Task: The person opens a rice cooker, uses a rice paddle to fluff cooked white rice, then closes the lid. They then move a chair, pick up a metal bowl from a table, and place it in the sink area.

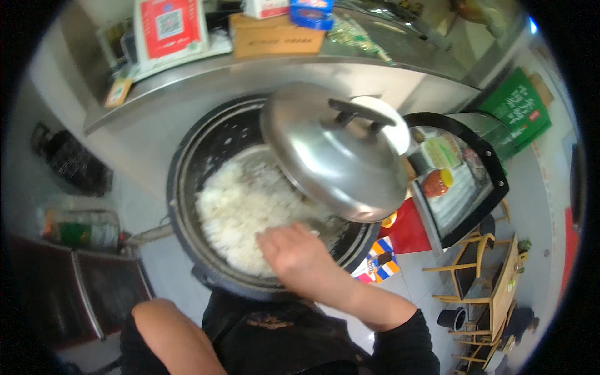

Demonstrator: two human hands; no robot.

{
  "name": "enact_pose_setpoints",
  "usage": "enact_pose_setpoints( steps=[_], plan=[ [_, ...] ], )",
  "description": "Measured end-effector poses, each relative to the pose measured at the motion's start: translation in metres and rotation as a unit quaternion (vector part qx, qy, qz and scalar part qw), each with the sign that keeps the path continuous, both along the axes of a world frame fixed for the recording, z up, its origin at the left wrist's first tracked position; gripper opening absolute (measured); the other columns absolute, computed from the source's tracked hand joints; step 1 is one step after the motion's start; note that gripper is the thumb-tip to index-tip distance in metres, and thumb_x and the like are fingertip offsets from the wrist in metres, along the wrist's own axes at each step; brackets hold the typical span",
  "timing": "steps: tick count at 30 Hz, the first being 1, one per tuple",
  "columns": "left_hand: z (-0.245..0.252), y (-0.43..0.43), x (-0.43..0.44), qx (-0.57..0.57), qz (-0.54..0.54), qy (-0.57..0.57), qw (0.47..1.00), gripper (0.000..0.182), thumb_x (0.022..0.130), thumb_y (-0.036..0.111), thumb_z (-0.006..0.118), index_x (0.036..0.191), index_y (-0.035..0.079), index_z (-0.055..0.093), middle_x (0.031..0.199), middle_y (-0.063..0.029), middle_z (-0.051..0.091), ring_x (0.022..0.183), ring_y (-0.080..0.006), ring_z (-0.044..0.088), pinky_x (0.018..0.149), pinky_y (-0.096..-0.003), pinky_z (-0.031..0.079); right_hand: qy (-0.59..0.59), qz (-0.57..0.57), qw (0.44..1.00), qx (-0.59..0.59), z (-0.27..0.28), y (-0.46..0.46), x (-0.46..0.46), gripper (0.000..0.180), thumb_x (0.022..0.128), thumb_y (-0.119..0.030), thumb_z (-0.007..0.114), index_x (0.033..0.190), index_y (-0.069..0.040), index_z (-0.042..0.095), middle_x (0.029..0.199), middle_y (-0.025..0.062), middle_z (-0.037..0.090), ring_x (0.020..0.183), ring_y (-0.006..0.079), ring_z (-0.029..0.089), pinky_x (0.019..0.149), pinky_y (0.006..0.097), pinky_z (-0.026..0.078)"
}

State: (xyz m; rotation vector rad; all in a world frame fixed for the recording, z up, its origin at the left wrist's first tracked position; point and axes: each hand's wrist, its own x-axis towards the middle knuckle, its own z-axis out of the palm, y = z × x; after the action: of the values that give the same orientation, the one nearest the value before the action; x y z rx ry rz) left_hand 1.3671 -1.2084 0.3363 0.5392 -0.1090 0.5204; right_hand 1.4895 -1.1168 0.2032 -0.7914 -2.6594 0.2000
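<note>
My right hand [290, 248] is over the near part of a large black round rice cooker [180, 201], its fingers curled at the cooked white rice [229, 201]. A small pale bit shows beside the fingers; whether the hand grips something is hidden. The rice lies mostly to the left in the pot, with barer, wet-looking pot bottom to the right. A domed steel lid [328, 159] with a black handle [361, 112] is tilted over the pot's right side. My left hand is out of view; only the left forearm shows at the bottom.
Behind the cooker runs a metal counter [197, 72] with a cardboard box [276, 40] and a red sign bearing a code. At right stand a glass-topped case [457, 183] and wooden chairs [468, 262]. A person [520, 321] is far off, lower right.
</note>
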Motion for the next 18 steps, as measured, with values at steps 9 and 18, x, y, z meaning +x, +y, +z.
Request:
enact_pose_setpoints(
  steps=[9,18],
  plan=[
    [0.002,-0.019,0.022,0.066,-0.008,-0.075,0.995,0.063,0.094,0.037,0.033,0.136,-0.008,0.019,0.128,-0.0223,0.043,0.120,-0.0201,0.042,0.103,-0.0260,0.028,0.098,-0.144,0.985,0.003,0.047,0.072,0.074,0.034,0.072,0.006,0.050,0.104,-0.003,0.060,0.096,0.0142,0.063,0.083,0.0265,0.063,0.070,0.0339,0.052],
    [-0.005,-0.023,0.004,-0.122,-0.071,-0.116,0.983,0.089,0.085,0.056,0.042,0.140,-0.004,0.006,0.144,-0.0182,0.022,0.134,-0.0236,0.023,0.109,-0.0368,0.017,-0.069,-0.217,0.974,-0.015,0.031,0.243,0.108,0.037,0.073,-0.008,0.059,0.109,-0.005,0.050,0.101,0.0186,0.056,0.097,0.0366,0.052,0.083,0.0412,0.042]
  ],
)
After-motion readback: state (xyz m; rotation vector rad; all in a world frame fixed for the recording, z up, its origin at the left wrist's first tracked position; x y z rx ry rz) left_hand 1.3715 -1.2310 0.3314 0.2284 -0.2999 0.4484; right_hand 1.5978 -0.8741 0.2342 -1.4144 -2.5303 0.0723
